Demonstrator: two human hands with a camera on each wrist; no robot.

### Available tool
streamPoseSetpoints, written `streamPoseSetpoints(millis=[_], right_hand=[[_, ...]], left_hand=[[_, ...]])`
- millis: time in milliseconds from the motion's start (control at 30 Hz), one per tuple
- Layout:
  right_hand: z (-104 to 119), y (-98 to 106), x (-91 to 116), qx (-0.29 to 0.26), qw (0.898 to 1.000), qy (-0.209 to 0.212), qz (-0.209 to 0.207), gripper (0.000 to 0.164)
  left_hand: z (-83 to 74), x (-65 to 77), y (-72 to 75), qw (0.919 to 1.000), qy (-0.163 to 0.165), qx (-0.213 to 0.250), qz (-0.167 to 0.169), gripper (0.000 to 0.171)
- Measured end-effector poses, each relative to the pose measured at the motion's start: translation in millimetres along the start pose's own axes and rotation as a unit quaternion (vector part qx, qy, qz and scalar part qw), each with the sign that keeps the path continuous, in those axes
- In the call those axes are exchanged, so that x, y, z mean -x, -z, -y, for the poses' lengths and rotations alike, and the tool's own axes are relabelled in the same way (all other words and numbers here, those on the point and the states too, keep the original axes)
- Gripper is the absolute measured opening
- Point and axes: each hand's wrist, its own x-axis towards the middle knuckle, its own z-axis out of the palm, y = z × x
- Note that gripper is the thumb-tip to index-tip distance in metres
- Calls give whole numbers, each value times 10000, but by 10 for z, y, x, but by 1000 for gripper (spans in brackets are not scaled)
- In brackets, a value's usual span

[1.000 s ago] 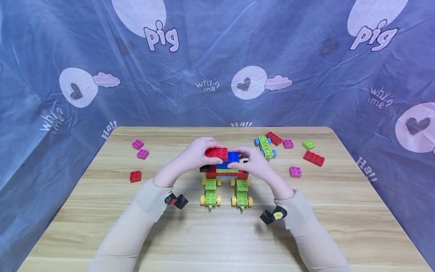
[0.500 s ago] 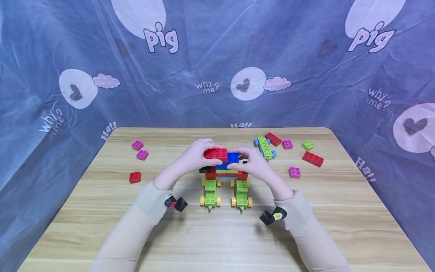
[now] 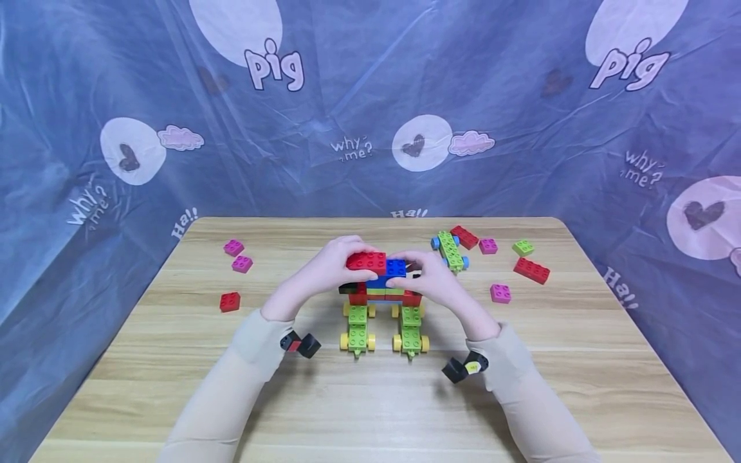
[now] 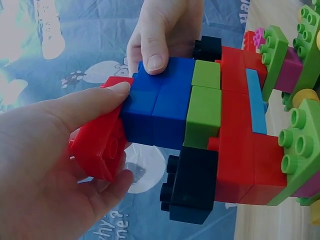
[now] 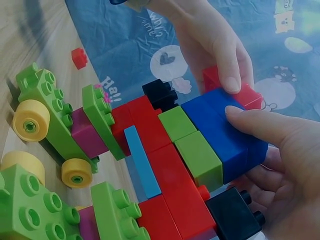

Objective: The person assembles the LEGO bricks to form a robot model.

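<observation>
A figure built of toy bricks stands mid-table on two green wheeled bases (image 3: 357, 335) with yellow wheels (image 5: 31, 121). My left hand (image 3: 336, 269) pinches a long red brick (image 4: 102, 142) at the top of the figure, its thumb along the seam with the blue bricks (image 4: 157, 107). Opposite, my right hand (image 3: 431, 273) grips these blue bricks, thumb on their near face. The red brick overhangs the left side of the blue layer. Under the blue lie green bricks (image 5: 192, 150), then red bricks (image 5: 165, 170), with a black brick (image 4: 192, 185) sticking out at each side.
Pink bricks (image 3: 242, 263) and a red brick (image 3: 229, 301) lie on the left of the wooden table (image 3: 370, 411). At the back right are a green base with blue wheels (image 3: 450, 249), red bricks (image 3: 531, 270), a small green brick (image 3: 523, 247) and pink bricks (image 3: 500, 293).
</observation>
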Motion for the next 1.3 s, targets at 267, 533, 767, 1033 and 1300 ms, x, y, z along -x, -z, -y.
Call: streamPoseSetpoints(millis=[267,533,767,1033,1300], right_hand=[[22,10,0,91,10000,-14,-19,48],[39,14,6,325,9994,-25,-69,48],[66,31,45,139,9997,139,-150,53],[-2,104,105,-219,9981,422,-389,52],[-112,268,151,-74,9958,521,-754,45]], left_hand=[[-8,-6,13,9999,-3,-97,98,44],[-25,-11,7,9987,-156,-450,158,44],[-1,9,1,9995,-217,-224,-5,45],[62,33,-56,9975,-263,534,-372,55],[81,68,-102,9935,74,983,-566,54]])
